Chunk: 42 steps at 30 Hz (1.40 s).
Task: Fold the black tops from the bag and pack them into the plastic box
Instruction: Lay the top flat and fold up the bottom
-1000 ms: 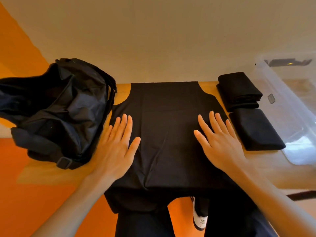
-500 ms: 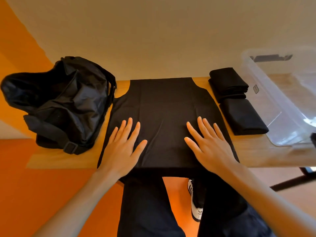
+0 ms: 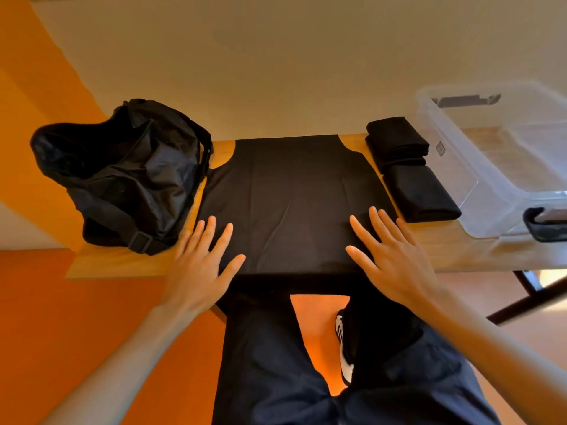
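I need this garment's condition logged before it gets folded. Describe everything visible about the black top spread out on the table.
The black top is thin matte fabric with faint creases, spread flat on the wooden table. Curved cutouts at both far corners suggest it is sleeveless. It spans the table from far edge to near edge. The left hand and right hand rest flat on its near corners, fingers straight. The bag lies close on its left, folded tops on its right.
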{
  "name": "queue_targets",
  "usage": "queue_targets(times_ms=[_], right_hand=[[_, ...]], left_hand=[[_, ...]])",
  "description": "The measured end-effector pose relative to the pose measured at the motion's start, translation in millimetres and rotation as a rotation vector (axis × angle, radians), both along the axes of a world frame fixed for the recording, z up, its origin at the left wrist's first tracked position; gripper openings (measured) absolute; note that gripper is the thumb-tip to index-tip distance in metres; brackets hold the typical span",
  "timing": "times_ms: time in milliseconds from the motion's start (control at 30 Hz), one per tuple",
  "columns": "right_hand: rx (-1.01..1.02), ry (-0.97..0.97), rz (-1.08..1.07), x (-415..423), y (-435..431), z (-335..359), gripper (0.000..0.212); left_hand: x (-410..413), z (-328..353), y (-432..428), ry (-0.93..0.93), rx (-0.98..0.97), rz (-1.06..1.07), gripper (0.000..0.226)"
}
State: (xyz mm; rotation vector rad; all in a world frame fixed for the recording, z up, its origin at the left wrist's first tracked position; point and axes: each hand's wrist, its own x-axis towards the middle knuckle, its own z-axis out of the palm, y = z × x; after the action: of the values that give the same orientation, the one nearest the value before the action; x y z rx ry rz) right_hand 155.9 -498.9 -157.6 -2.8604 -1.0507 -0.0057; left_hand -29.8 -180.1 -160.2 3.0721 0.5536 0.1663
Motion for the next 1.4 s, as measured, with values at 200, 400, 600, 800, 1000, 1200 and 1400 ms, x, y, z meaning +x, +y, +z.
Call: queue_targets(times_ms=[200,400,600,800,1000,1200,1400], right_hand=[[0.437,-0.202,0.045,-40.5,-61.2,-23.4,0.055],[0.636,-0.055,-0.248,-59.1,-71.2,-46.3,0.038],[0.656,0.244,-0.424,-50.8,-65.8,-50.2,0.032],[0.894,0.535,-0.500,-56.1,-71.3,-33.6,0.027],[1.133,0.777,-0.499,-76.1,-82.9,-15.7,0.016],[1.203,0.942,-0.479,-91.3,-86.2,1.4,0.040],[1.201,0.865,-0.366,-101.6,-100.9,12.3,0.033]], left_hand=[[-61.7,-22.4,-26.5,-0.536,-0.164,0.099,0.047],[-62.2,-41.5,-52.8,-0.536,-0.918,0.435,0.043],[-41.5,-37.5,-59.9,-0.606,-1.303,0.562,0.035],[-61.9,-28.6,-68.5,-0.642,-1.277,0.528,0.021],[-90.7,-16.4,-65.6,-0.633,-1.291,0.457,0.026],[-114.0,-14.6,-66.2,-0.643,-1.167,0.398,0.032],[-131.5,-8.4,-60.7,-0.612,-1.105,0.323,0.015]])
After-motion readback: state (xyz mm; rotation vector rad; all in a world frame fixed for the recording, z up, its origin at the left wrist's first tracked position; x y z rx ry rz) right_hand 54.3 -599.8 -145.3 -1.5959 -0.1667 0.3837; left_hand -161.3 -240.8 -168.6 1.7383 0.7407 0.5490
